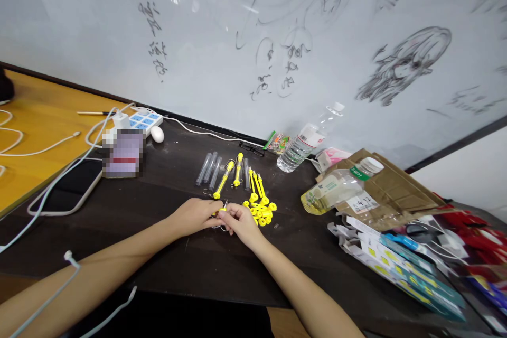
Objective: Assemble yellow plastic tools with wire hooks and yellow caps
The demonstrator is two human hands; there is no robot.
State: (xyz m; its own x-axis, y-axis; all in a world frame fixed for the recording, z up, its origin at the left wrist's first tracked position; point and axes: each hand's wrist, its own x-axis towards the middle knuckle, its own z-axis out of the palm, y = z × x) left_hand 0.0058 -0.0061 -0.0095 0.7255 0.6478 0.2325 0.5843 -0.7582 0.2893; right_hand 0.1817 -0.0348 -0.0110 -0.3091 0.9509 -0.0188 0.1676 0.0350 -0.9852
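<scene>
My left hand and my right hand meet over the dark table, fingers pinched together. Between the fingertips is a small yellow plastic part with thin metal wire at it; my fingers cover most of it. Just beyond lie two yellow spring scales with wire hooks and rings. Clear plastic tubes rest to their left, and a single clear tube to their right. Yellow rods with round ends and a pile of small yellow caps sit beside my right hand.
Right of the parts are a water bottle, a tilted bottle of yellow drink, cardboard and a torn box. On the left lie a phone, a power strip and white cables. A whiteboard stands behind.
</scene>
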